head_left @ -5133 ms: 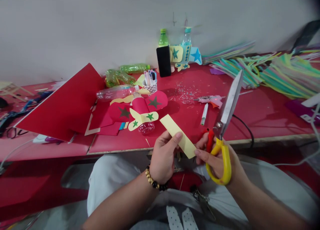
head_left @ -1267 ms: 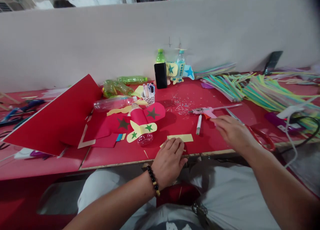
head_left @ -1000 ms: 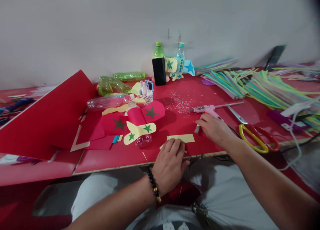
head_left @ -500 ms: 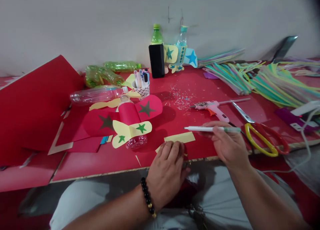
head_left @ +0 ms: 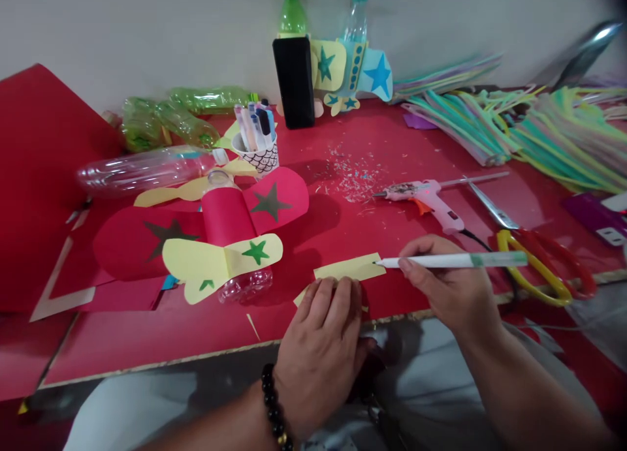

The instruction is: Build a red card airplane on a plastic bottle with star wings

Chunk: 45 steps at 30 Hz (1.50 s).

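My right hand (head_left: 450, 284) pinches a white felt-tip pen (head_left: 441, 261) with a green end band. The pen's green tip meets the right end of a pale yellow paper strip (head_left: 350, 267), where a small dark mark shows. Palm down at the table's front edge, my left hand (head_left: 321, 337) rests its outstretched fingers on the strip's lower edge and on more yellow paper partly hidden beneath them. To the left lies a clear bottle (head_left: 245, 286) wrapped in red paper, with red wings (head_left: 287, 200) and a yellow tail (head_left: 196, 258) bearing green stars.
A pink glue gun (head_left: 421, 200) and scissors (head_left: 539, 268) lie to the right. Behind stand a cup of pens (head_left: 259, 160), a black phone (head_left: 294, 82) and a blue-wrapped bottle (head_left: 356, 30). Long foam-like strips (head_left: 460, 128) lie back right; empty bottles (head_left: 147, 170) lie left.
The pen has come down from above the table so that its tip meets the yellow strip. My left hand stays on the paper. The whole view has shifted closer and lower.
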### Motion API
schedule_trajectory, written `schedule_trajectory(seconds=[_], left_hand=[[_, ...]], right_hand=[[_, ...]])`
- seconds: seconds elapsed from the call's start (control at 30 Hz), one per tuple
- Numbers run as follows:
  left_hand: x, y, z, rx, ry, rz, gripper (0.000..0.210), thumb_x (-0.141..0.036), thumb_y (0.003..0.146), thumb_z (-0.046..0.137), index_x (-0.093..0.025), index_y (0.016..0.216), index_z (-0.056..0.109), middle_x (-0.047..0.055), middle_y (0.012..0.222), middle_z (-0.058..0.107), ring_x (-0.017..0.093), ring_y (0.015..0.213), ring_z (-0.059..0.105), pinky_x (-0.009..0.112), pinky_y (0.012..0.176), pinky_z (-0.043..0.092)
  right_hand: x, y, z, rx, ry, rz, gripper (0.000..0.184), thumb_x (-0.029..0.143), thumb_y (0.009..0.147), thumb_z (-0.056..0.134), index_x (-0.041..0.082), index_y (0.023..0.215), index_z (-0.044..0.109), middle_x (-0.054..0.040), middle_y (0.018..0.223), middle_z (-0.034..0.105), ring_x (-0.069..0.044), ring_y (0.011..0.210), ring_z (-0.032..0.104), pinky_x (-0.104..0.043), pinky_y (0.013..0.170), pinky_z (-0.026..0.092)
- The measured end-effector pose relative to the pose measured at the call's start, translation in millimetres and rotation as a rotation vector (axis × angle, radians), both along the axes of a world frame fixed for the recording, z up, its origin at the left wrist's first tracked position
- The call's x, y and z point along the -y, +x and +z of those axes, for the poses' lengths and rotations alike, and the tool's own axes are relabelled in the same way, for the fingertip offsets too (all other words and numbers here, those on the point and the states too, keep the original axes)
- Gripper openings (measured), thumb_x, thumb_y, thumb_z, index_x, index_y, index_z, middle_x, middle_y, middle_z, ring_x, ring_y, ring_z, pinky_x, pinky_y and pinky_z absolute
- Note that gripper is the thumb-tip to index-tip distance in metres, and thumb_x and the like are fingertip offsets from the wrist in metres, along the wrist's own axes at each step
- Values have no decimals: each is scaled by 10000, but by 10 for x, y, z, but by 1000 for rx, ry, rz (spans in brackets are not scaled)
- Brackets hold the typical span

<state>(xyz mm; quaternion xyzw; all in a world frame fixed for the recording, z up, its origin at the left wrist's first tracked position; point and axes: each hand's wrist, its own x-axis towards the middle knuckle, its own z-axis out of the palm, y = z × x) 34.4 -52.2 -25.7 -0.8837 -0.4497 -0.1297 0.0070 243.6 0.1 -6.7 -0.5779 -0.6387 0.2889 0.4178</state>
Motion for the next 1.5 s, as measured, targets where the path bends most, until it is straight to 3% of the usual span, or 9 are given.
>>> schedule_trajectory(seconds=[0.2,0.4,0.63,0.77,0.93,1.13,1.5], left_hand=[[-2,0,-5,0,0,-13,603,-435,914,514,-55,1379,457,146,1381,471,326,1257,397,468,1089,375],[-4,-2,-12,2,6,-20,521,-421,923,499,-89,1325,514,144,1378,475,329,1259,404,482,1079,377],[6,-13,-16,-6,2,-23,616,-431,915,516,-49,1391,439,150,1395,462,332,1270,386,469,1101,354],[6,-10,-20,-1,1,-22,578,-429,914,516,-67,1363,473,147,1394,463,332,1273,392,475,1099,354],[-1,-2,-2,-9,2,-17,560,-436,928,487,-80,1360,483,140,1385,469,327,1261,403,462,1099,348],[1,-1,7,-17,9,-18,589,-450,936,478,-53,1371,466,151,1386,464,333,1260,396,457,1110,321],[7,-12,-21,13,5,-27,545,-429,944,467,-66,1351,483,151,1397,451,331,1277,385,466,1117,308]], right_hand=[[1,-76,19,157,43,-11,138,325,879,583,201,820,566,18,670,592,-116,564,538,-242,531,418],[-12,-87,40,240,102,3,131,303,883,562,198,806,571,14,668,588,-117,566,531,-242,532,412],[-21,-133,76,310,143,-2,119,264,874,568,200,774,564,28,624,576,-104,532,509,-235,518,390],[-13,-110,62,298,129,-13,122,278,874,569,205,777,565,19,648,582,-115,556,524,-246,533,405],[34,-123,42,108,109,-39,84,280,883,572,217,828,566,17,685,588,-120,576,553,-238,526,434],[46,-216,62,186,140,55,50,236,874,573,218,829,562,21,689,577,-109,561,533,-228,505,421],[6,-209,25,258,124,91,80,254,883,574,216,813,562,14,683,586,-123,600,550,-232,522,421]])
